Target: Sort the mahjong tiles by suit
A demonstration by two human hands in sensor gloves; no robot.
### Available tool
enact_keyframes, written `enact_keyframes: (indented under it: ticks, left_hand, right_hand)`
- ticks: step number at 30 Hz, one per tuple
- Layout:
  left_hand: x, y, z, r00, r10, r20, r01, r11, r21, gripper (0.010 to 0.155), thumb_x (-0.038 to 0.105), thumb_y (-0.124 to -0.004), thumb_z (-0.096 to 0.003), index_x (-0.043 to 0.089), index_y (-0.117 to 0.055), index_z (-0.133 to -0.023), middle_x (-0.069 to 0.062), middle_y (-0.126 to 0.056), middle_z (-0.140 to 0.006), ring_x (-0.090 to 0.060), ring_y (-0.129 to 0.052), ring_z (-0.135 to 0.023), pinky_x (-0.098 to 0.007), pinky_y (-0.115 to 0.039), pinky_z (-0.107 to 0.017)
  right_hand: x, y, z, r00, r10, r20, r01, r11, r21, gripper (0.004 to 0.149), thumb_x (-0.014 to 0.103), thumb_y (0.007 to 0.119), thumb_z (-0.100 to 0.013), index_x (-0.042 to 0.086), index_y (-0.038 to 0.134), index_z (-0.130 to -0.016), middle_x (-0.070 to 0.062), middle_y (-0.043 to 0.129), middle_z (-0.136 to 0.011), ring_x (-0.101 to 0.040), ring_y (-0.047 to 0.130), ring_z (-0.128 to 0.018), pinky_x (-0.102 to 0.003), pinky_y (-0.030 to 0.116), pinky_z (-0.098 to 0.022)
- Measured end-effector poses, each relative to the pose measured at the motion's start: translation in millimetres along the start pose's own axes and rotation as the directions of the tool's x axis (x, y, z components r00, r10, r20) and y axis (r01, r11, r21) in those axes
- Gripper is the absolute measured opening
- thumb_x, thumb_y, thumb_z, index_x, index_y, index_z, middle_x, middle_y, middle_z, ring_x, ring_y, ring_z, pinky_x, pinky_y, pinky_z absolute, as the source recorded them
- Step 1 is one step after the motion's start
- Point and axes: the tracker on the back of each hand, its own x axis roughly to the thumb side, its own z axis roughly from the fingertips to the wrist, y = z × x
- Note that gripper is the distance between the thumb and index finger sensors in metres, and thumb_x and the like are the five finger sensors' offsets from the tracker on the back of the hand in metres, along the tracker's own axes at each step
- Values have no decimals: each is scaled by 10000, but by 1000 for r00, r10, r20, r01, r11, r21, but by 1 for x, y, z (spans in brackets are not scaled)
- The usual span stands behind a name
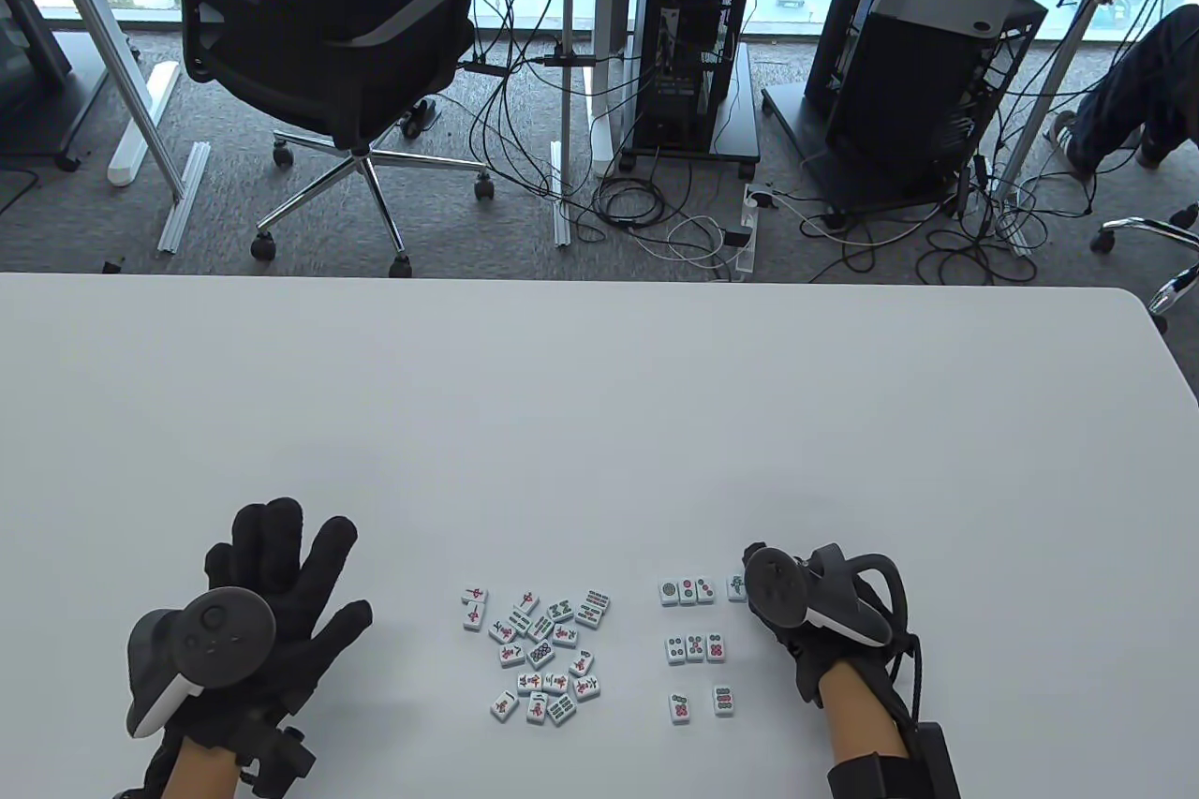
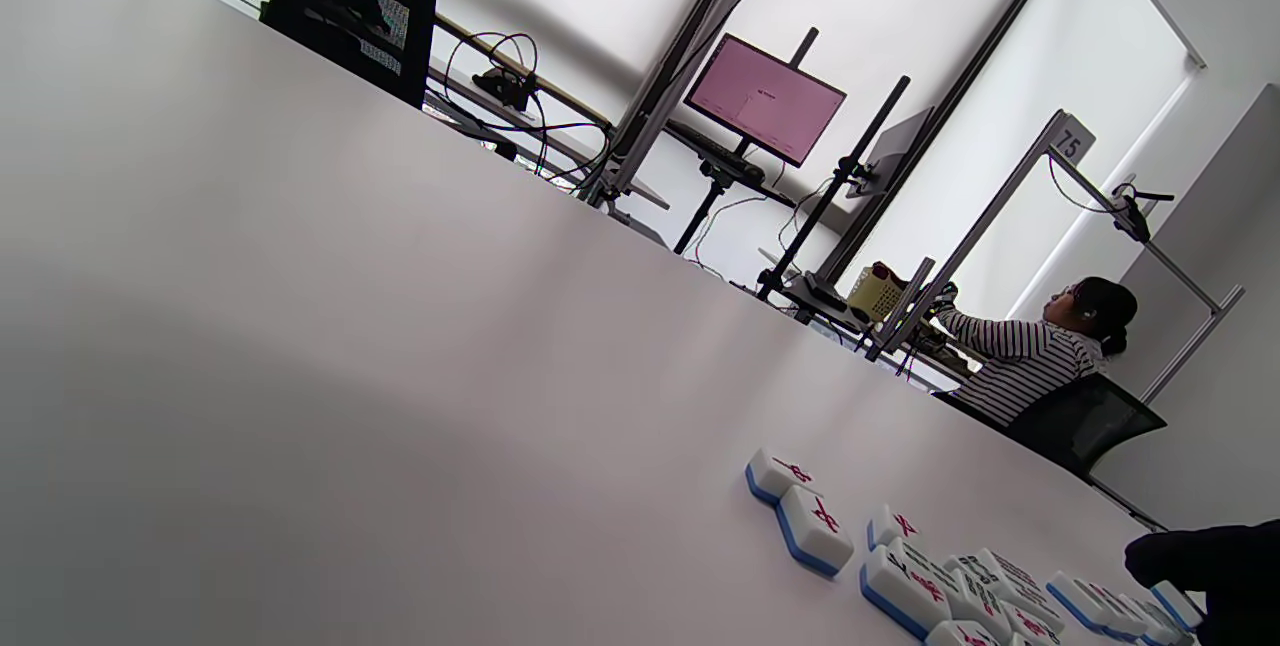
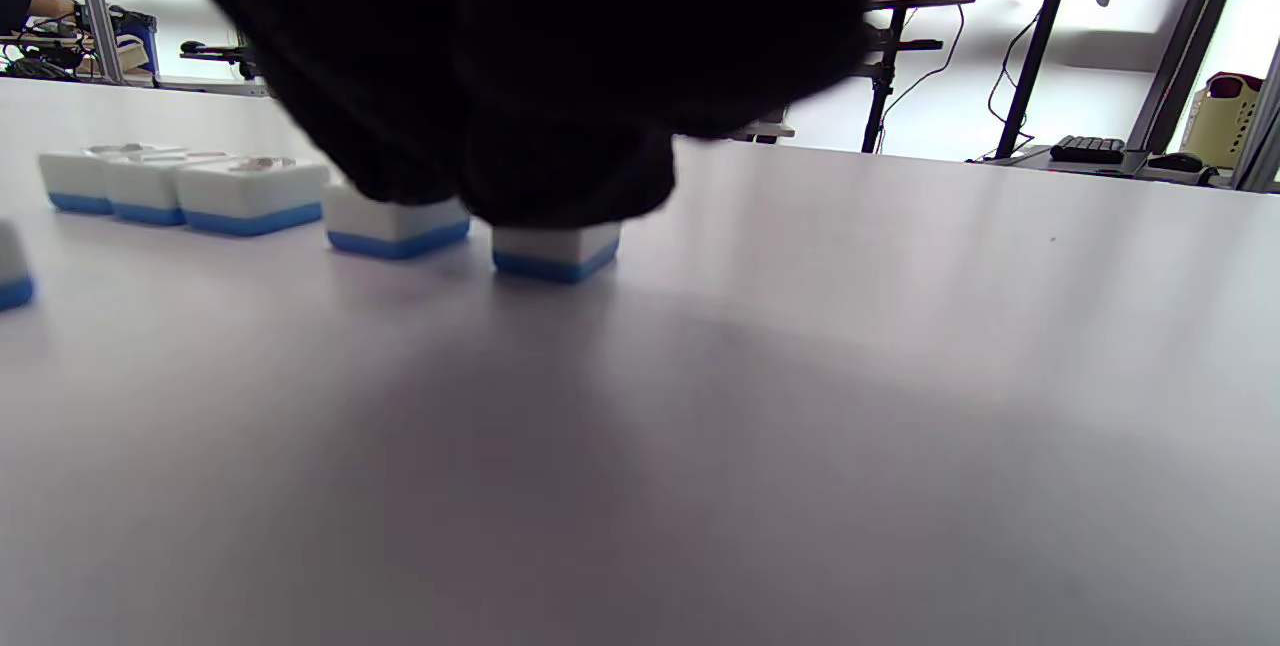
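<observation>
Your right hand (image 1: pixel 796 612) sits fingertips-down on the tile (image 3: pixel 556 248) ending the top row, grip hidden, while the unsorted heap (image 1: pixel 541 655) lies leftward, nearer your flat, relaxed left hand (image 1: pixel 272 588).

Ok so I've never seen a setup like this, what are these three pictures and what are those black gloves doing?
These are a person's two hands in black sensor gloves, each with a tracker strapped to its back. One camera looks down at the white table; the other two sit on the wrists, low and tilted. The left hand rests flat with fingers spread, holding nothing. A loose pile of mahjong tiles lies in the middle, with sorted rows beside it. The right hand is at the end of the top row, its fingers on a tile; whether it grips the tile is hidden.
</observation>
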Motion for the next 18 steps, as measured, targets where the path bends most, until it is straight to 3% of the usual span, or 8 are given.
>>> enact_keyframes:
  ticks: [18]
  left_hand:
    - [0, 0, 0, 1000, -1, 4, 1, 1000, -3, 793, 725, -587, -461, 408, -284, -1123, 156, 118, -1111, -151, 211, -1058, -546, 105, -710]
  right_hand:
    - [10, 7, -6, 997, 72, -16, -71, 996, 46, 543, 347, 857, -430, 148, 763, -926, -20, 956, -477, -116, 893, -168, -265, 810, -131]
